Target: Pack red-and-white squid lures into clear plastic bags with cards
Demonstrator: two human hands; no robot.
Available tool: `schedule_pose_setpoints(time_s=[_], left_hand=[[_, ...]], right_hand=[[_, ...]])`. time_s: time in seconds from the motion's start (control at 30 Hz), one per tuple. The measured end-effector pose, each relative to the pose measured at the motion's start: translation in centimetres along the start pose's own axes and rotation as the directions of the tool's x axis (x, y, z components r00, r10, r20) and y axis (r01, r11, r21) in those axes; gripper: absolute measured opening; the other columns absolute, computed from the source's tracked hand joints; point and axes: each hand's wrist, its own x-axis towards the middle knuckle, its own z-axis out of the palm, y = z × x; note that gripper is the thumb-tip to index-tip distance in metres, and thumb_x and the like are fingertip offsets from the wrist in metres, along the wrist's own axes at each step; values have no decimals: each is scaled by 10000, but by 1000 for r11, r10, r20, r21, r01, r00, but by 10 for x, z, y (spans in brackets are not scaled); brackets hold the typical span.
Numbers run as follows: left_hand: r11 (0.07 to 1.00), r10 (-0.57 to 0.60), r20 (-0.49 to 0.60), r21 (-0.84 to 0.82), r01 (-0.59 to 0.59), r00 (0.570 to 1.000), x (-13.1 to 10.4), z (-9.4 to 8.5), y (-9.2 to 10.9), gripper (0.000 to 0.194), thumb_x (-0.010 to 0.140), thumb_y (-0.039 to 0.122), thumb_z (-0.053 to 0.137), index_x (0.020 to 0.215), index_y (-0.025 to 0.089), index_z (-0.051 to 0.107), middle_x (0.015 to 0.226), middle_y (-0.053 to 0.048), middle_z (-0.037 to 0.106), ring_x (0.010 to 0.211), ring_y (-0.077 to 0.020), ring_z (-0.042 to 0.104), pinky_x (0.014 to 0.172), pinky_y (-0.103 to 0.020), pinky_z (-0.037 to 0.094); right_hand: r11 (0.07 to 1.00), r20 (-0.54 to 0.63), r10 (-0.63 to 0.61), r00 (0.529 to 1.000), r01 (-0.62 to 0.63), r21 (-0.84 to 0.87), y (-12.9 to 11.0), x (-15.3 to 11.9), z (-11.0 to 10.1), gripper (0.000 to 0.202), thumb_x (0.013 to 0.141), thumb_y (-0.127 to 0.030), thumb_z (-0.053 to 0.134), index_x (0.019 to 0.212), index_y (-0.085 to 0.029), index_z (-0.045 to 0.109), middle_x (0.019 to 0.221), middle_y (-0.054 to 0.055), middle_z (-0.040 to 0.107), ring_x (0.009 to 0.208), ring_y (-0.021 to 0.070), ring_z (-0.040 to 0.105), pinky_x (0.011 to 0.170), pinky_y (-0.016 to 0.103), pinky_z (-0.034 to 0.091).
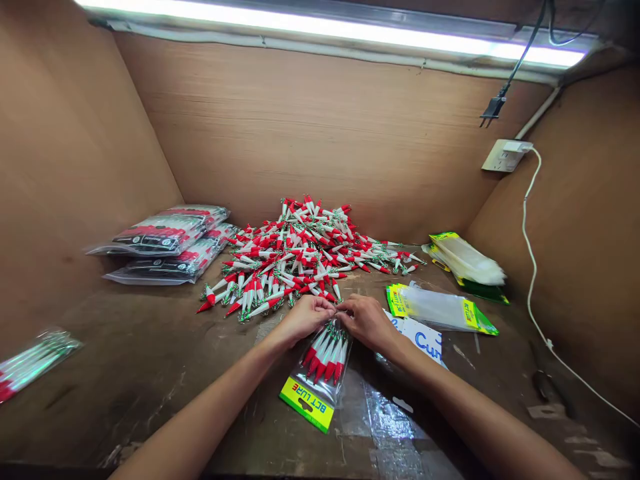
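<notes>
A clear plastic bag [306, 390] with a yellow and green "BCT LURE" header lies on the table, header toward me. Several red and white fishing lures [325, 353] with green hooks show through its film, side by side. At the bag's far end, my left hand [311, 315] pinches the edge. My right hand [364, 321] is closed on the same edge, its fingertips close to those of the left. Just beyond both hands begins a large heap of loose red and white lures [300, 253].
Filled bags [160, 233] are stacked at the left, and one lure packet [35, 360] lies at the far left. Flat header bags [435, 307] lie at the right, with another stack [465, 257] behind. A white cable [530, 267] runs down from the wall outlet [500, 157].
</notes>
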Motion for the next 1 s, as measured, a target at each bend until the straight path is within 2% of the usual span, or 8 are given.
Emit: schedule_pose_setpoints(time_s=[0.13,0.27,0.4,0.67,0.8,0.9,1.0], left_hand=[[997,9,1,-81,-9,1000,-4,0,2,352,793,440,630,837,103,722,588,8,555,480,-97,414,498,-219,306],[995,48,-17,-83,-49,999,-4,2,2,295,773,396,645,745,113,722,539,37,486,460,-83,345,482,-220,226],[994,79,-36,-75,-82,996,-9,2,6,299,805,370,596,810,114,751,558,31,514,464,-88,341,487,-229,215],[991,121,-62,-55,-125,991,-17,3,14,280,808,344,595,697,121,725,542,31,505,491,-97,359,503,-235,206],[987,126,-70,-91,-132,990,-21,3,21,281,790,363,648,663,122,715,525,30,514,491,-101,383,501,-235,215],[978,124,-92,-159,-138,988,-23,4,27,257,766,362,699,690,119,735,584,4,600,530,-116,458,513,-228,265],[956,104,-102,-265,-128,989,-24,6,31,274,758,392,738,760,118,754,688,-44,701,585,-144,554,533,-228,347]], right_hand=[[999,-63,-46,997,46,10,-9,7,-6,221,963,-261,594,1083,-256,780,978,56,750,901,196,693,803,267,470],[996,-15,-65,998,64,-64,-17,10,-16,210,953,-252,600,1052,-279,784,968,57,754,909,210,700,782,269,467],[992,-3,-48,999,47,-119,-22,7,-19,211,956,-258,588,1047,-276,778,972,66,754,918,219,702,782,270,462],[983,-47,-46,998,37,-178,-20,4,-16,202,950,-253,559,983,-227,757,928,77,751,867,206,687,755,260,445],[988,-142,-38,989,16,-152,-16,-1,-15,173,928,-236,564,930,-198,733,896,62,747,793,186,674,717,254,426],[998,-246,9,969,-24,-59,-17,-1,-11,170,913,-230,562,894,-191,727,865,56,745,745,174,664,698,256,421],[987,-398,147,906,-110,115,-9,1,-14,182,888,-253,572,854,-181,735,823,58,742,708,182,651,672,270,428]])
